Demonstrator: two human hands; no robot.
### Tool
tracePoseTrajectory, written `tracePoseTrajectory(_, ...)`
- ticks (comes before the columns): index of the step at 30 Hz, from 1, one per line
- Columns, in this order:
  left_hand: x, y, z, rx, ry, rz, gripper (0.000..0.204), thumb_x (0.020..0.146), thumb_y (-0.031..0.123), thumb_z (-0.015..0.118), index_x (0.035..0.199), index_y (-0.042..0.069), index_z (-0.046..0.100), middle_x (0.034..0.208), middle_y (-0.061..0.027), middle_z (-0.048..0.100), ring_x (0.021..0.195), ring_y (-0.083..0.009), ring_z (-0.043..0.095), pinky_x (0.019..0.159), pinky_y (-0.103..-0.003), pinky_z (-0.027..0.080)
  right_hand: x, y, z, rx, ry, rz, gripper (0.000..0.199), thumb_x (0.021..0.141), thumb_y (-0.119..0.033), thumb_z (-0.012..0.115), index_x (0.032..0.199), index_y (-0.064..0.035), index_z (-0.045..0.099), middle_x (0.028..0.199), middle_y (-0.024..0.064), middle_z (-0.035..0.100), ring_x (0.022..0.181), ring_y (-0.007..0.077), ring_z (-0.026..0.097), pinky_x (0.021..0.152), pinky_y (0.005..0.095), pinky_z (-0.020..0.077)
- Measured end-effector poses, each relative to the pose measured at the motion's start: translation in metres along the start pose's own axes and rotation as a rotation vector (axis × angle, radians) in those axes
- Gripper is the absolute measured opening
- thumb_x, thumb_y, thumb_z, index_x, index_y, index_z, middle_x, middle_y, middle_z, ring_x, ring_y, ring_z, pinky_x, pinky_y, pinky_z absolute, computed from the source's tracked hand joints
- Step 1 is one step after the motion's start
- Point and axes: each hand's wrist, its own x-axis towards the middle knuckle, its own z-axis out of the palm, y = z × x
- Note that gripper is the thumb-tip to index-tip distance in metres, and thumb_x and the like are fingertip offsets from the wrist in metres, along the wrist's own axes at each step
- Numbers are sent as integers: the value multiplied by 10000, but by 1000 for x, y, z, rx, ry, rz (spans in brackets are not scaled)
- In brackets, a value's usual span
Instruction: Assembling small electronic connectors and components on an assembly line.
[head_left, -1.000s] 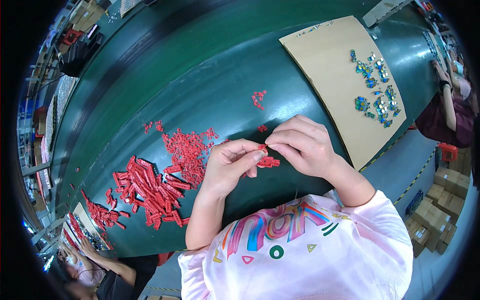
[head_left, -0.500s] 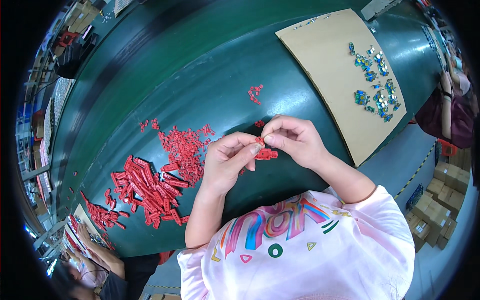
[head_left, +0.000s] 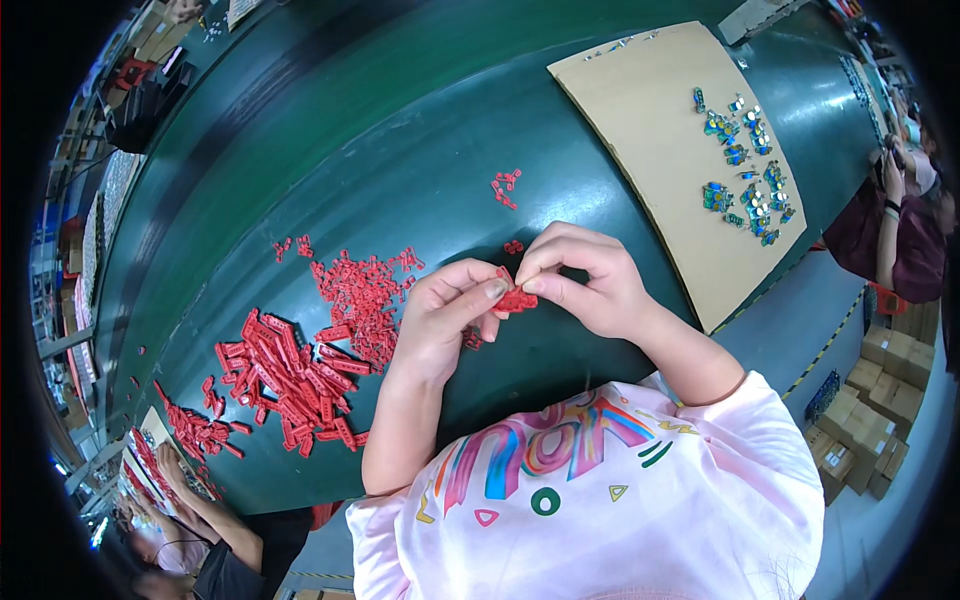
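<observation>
- I see the green desk [head_left: 380, 160] carrying a tan cardboard sheet [head_left: 650, 130] at far right and a heap of red strips [head_left: 290, 375] at left.
- My left hand [head_left: 440, 320] and right hand [head_left: 590, 285] meet above the near desk edge, fingers pinched shut on a small red plastic piece [head_left: 515, 298].
- The piece is bright red, flat; its long axis runs roughly left-right between the fingertips.

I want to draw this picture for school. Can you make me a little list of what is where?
left hand: pinches a small red piece at its fingertips
right hand: pinches the same red piece from the other side
table: dark green
red strips: heaped left of the hands
small red bits: piled beside the strips
cardboard sheet: upper right, with little blue-green parts
</observation>
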Motion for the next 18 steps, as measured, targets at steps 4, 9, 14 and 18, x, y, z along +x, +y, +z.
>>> tracePoseTrajectory(4,2,3,1,284,213,77,114,910,33,658,1000,-8,716,792,-43,672,561,-80,538,520,-186,433,0,5,-10,-214,124,108,83,835,-24,714,916,-44,715,882,66,646,722,165,575,666,257,455)
tracePoseTrajectory(9,0,5,-1,500,354,178,119,913,46,659,999,0,728,774,-42,676,561,-74,527,517,-180,423,-11,-11,-28,-815,-73,139,71,831,-57,706,902,-58,706,883,48,635,725,194,598,666,277,475)
tracePoseTrajectory(14,0,0,4,609,314,191,144,887,45,672,1013,16,737,745,-33,678,541,-80,513,515,-197,419,-29,-8,-11,-969,-115,144,61,830,-91,697,887,-69,691,882,33,626,748,206,616,669,294,487)
tracePoseTrajectory(18,-7,-6,12,932,178,213,173,851,42,691,1016,26,739,733,-31,683,528,-93,516,510,-217,421,-25,1,-12,-944,-84,152,68,820,-96,702,879,-72,679,881,26,618,753,201,613,671,290,488)
